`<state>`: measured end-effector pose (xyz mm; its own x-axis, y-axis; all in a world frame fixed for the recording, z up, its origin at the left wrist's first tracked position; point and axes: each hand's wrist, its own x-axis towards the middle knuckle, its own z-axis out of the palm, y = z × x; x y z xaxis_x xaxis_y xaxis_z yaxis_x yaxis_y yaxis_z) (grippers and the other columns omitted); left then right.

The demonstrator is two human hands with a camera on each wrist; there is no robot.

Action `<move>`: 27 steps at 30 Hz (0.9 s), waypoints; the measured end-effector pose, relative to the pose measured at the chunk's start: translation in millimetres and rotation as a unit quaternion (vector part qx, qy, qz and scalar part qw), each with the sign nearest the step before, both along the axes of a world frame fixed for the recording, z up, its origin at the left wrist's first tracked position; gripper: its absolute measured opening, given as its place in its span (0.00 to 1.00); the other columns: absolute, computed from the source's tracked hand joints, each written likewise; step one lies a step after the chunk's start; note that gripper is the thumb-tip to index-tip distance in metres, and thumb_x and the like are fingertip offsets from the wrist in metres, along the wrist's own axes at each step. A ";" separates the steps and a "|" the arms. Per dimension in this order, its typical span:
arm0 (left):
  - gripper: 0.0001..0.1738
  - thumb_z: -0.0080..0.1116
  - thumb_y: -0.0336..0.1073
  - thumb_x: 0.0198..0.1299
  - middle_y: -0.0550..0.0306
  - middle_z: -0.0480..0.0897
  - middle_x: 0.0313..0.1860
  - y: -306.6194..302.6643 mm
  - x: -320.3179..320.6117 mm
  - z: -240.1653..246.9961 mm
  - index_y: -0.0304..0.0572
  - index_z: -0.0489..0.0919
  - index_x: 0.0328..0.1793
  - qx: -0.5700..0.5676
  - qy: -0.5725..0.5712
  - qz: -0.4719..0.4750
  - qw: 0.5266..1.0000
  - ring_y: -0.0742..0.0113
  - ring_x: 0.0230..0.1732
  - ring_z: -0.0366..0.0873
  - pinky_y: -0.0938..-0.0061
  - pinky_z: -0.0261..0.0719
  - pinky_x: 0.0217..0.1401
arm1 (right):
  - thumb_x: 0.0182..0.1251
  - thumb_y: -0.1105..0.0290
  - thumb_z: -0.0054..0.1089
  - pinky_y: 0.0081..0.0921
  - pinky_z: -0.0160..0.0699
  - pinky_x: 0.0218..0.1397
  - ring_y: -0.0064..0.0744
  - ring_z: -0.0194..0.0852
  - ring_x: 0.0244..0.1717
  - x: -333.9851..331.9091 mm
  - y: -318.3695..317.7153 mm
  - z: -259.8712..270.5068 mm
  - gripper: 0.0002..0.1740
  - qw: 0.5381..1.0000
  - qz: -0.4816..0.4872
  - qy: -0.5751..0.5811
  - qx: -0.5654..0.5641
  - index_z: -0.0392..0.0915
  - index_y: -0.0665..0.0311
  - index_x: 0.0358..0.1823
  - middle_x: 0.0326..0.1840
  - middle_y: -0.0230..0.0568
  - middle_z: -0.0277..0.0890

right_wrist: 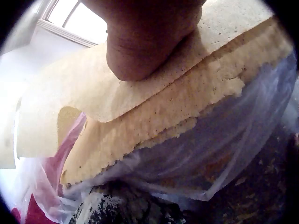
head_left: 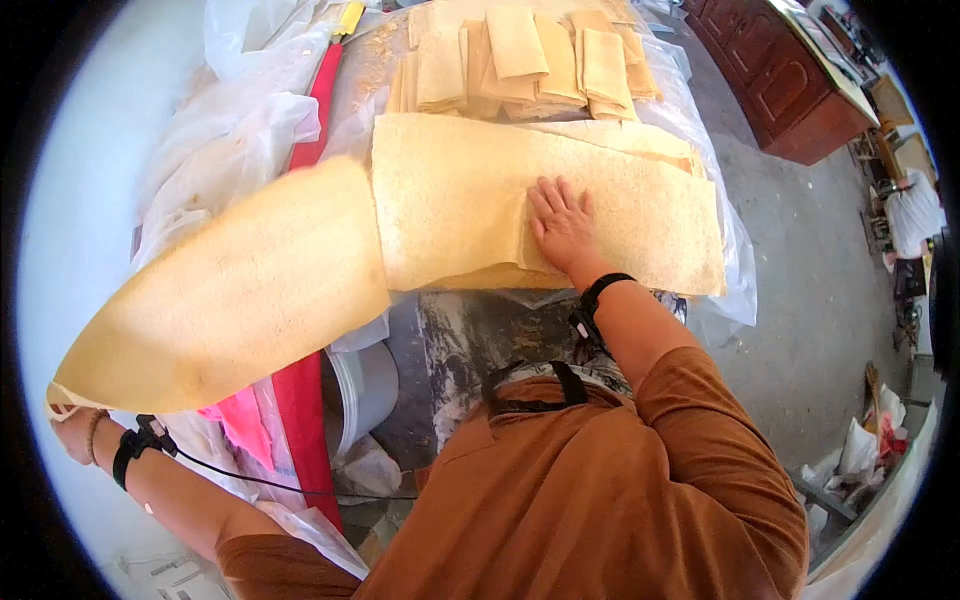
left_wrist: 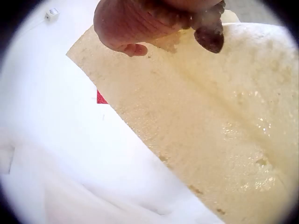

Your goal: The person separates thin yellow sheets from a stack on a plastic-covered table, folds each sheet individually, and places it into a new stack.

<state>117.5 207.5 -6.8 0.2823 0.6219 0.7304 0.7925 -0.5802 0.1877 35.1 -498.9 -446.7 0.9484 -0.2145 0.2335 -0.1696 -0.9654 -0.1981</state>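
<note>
A long, thin, pale-yellow sheet [head_left: 230,290] stretches raised to the left, above the table's edge. My left hand [head_left: 77,432] grips its far left end, arm held out to the side. In the left wrist view the moist, pitted face of the sheet [left_wrist: 196,121] slopes away beneath that hand [left_wrist: 135,23]. Another wide yellow sheet [head_left: 640,215] lies on the table, its left edge meeting the raised one in the head view. On it my right hand [head_left: 565,225] rests palm down, fingers straight. More layers with a ragged edge [right_wrist: 154,126] show beneath.
Several folded yellow pieces [head_left: 515,50] are piled at the back of the table. Plastic film [head_left: 740,260] hangs over its right edge. A red strip [head_left: 310,130] and crumpled plastic [head_left: 215,150] lie left. A white bucket [head_left: 365,385] stands below; a wooden cabinet [head_left: 785,90] stands back right.
</note>
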 end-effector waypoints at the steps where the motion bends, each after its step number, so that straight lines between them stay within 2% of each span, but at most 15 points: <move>1: 0.32 0.72 0.48 0.49 0.62 0.84 0.57 -41.4 -18.6 3.3 0.61 0.77 0.63 -0.005 0.010 -0.024 1.000 0.58 0.57 0.82 0.64 0.81 0.57 | 0.72 0.57 0.45 0.58 0.39 0.80 0.42 0.46 0.82 0.2 -0.9 -1.4 0.28 1.000 -0.001 -0.003 0.001 0.65 0.48 0.73 0.80 0.33 0.55; 4: 0.31 0.70 0.41 0.52 0.60 0.84 0.58 -21.9 -15.3 9.5 0.59 0.77 0.65 0.187 -0.043 -0.181 0.965 0.55 0.58 0.81 0.63 0.81 0.59 | 0.72 0.57 0.45 0.60 0.39 0.79 0.43 0.46 0.82 1.1 0.1 -5.0 0.28 1.000 0.000 -0.002 0.001 0.64 0.47 0.74 0.80 0.32 0.56; 6: 0.28 0.66 0.35 0.57 0.57 0.83 0.58 -2.2 -8.7 7.7 0.51 0.77 0.66 0.130 -0.146 -0.381 0.904 0.57 0.58 0.81 0.65 0.81 0.58 | 0.72 0.57 0.45 0.61 0.40 0.79 0.43 0.47 0.81 0.0 1.3 1.5 0.28 1.000 0.003 0.007 -0.008 0.64 0.47 0.73 0.79 0.32 0.57; 7: 0.25 0.62 0.32 0.61 0.54 0.83 0.58 -58.9 -3.5 5.4 0.44 0.77 0.66 -0.028 -0.213 -0.501 0.839 0.60 0.56 0.82 0.68 0.81 0.57 | 0.71 0.58 0.46 0.62 0.42 0.78 0.44 0.48 0.81 0.1 1.0 3.2 0.29 1.000 0.006 0.011 -0.002 0.64 0.48 0.74 0.79 0.34 0.57; 9: 0.20 0.56 0.29 0.66 0.49 0.84 0.56 -163.4 -2.1 4.3 0.34 0.77 0.64 -0.033 -0.198 -0.593 0.779 0.63 0.54 0.82 0.71 0.82 0.56 | 0.70 0.58 0.48 0.63 0.44 0.77 0.45 0.50 0.80 2.1 -0.4 8.4 0.30 1.000 0.012 0.018 0.011 0.63 0.49 0.74 0.78 0.37 0.58; 10: 0.19 0.54 0.28 0.67 0.48 0.84 0.55 -210.8 -3.2 3.2 0.32 0.78 0.63 0.117 -0.119 -0.572 0.803 0.64 0.52 0.82 0.72 0.82 0.55 | 0.68 0.59 0.51 0.60 0.48 0.77 0.47 0.52 0.79 2.7 -0.8 12.3 0.31 0.999 0.024 0.020 0.027 0.63 0.49 0.74 0.78 0.40 0.58; 11: 0.16 0.53 0.30 0.68 0.49 0.85 0.51 -259.0 -0.2 1.5 0.35 0.81 0.59 -0.227 -0.234 -0.718 0.615 0.63 0.48 0.83 0.73 0.81 0.55 | 0.67 0.59 0.53 0.58 0.52 0.76 0.49 0.53 0.78 2.0 -1.1 16.7 0.33 0.998 0.036 0.022 0.044 0.62 0.50 0.74 0.78 0.44 0.58; 15: 0.14 0.54 0.29 0.66 0.52 0.84 0.47 -381.7 49.4 1.0 0.36 0.81 0.56 -0.339 -0.224 -0.822 0.399 0.61 0.47 0.82 0.72 0.81 0.54 | 0.63 0.61 0.62 0.48 0.66 0.71 0.51 0.61 0.74 -25.5 11.3 73.5 0.37 0.943 0.081 0.153 0.282 0.62 0.55 0.74 0.75 0.51 0.62; 16: 0.13 0.54 0.33 0.65 0.53 0.82 0.42 -432.6 20.3 -17.0 0.38 0.80 0.53 -0.315 -0.214 -0.838 0.390 0.62 0.42 0.81 0.72 0.80 0.48 | 0.63 0.62 0.63 0.46 0.69 0.69 0.51 0.63 0.72 -36.4 13.1 77.5 0.38 0.923 0.101 0.151 0.339 0.61 0.57 0.74 0.74 0.52 0.63; 18: 0.13 0.55 0.42 0.64 0.55 0.79 0.33 -534.4 -37.5 -53.0 0.41 0.79 0.46 -0.268 -0.197 -0.869 0.367 0.63 0.33 0.78 0.72 0.80 0.35 | 0.64 0.63 0.63 0.42 0.74 0.66 0.48 0.69 0.69 -56.2 11.6 42.9 0.37 0.902 0.177 0.008 0.394 0.61 0.60 0.74 0.71 0.49 0.68; 19: 0.12 0.56 0.36 0.60 0.54 0.78 0.36 -558.7 -0.3 -110.7 0.42 0.78 0.48 -0.014 -0.183 -0.833 0.522 0.59 0.39 0.77 0.67 0.78 0.40 | 0.67 0.61 0.61 0.43 0.74 0.66 0.46 0.70 0.67 -61.0 6.0 22.4 0.36 0.863 0.158 0.036 0.479 0.61 0.61 0.74 0.69 0.47 0.69; 22: 0.15 0.61 0.39 0.60 0.43 0.80 0.38 -621.0 -83.9 -96.7 0.35 0.79 0.45 -0.113 -0.037 -0.944 0.308 0.50 0.41 0.79 0.60 0.77 0.44 | 0.71 0.57 0.57 0.43 0.75 0.66 0.43 0.72 0.65 -78.8 -19.0 -12.8 0.33 0.685 0.088 0.086 0.718 0.62 0.62 0.73 0.67 0.44 0.72; 25: 0.20 0.64 0.40 0.65 0.53 0.87 0.40 -661.1 -129.3 -150.5 0.37 0.80 0.59 -0.331 0.047 -0.940 0.063 0.73 0.37 0.81 0.78 0.79 0.43 | 0.71 0.54 0.57 0.43 0.74 0.66 0.44 0.72 0.65 -122.2 -52.7 0.4 0.34 0.458 0.003 -0.031 0.888 0.62 0.62 0.73 0.67 0.44 0.71; 26: 0.18 0.63 0.39 0.65 0.52 0.87 0.41 -642.7 -131.2 -155.2 0.38 0.82 0.57 -0.368 0.212 -0.905 0.033 0.71 0.38 0.82 0.76 0.80 0.44 | 0.71 0.54 0.57 0.43 0.74 0.66 0.44 0.72 0.65 -139.4 -64.5 8.7 0.34 0.403 -0.019 -0.081 0.911 0.62 0.62 0.73 0.67 0.44 0.71; 27: 0.16 0.63 0.38 0.65 0.52 0.87 0.42 -631.0 -129.0 -177.2 0.38 0.83 0.55 -0.385 0.243 -0.889 0.044 0.71 0.39 0.83 0.76 0.80 0.45 | 0.71 0.53 0.56 0.44 0.74 0.66 0.44 0.71 0.65 -154.3 -71.8 10.9 0.34 0.360 -0.034 -0.119 0.925 0.62 0.62 0.73 0.67 0.44 0.71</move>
